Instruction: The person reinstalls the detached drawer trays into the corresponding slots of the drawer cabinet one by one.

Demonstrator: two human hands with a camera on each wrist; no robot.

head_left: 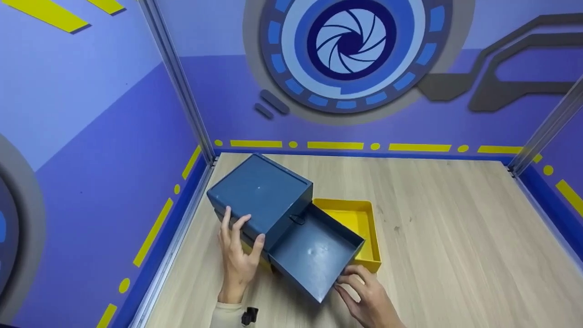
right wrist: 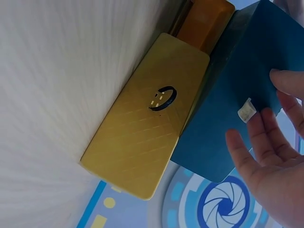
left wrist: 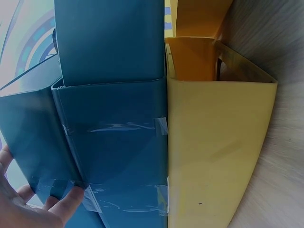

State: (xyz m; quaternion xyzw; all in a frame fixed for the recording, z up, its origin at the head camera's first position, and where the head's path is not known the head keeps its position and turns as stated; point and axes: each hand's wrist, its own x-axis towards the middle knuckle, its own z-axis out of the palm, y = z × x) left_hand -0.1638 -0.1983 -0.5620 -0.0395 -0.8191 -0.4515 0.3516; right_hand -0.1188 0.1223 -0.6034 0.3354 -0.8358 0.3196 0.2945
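Note:
A stack of drawer units stands turned on the table, with a dark blue top unit, another blue unit beneath it and a yellow unit at the bottom. The middle unit's blue drawer is pulled out, showing a bare floor. Below it, the yellow drawer also sticks out. My left hand rests on the top unit's near side, fingertips at its upper edge. At the blue drawer's front, my right hand has loosely bent fingers beside a small white tab.
A black loop sits on the yellow drawer's front, and another black loop hangs from the top unit's front. The wooden table is bounded by a purple back wall and side panels.

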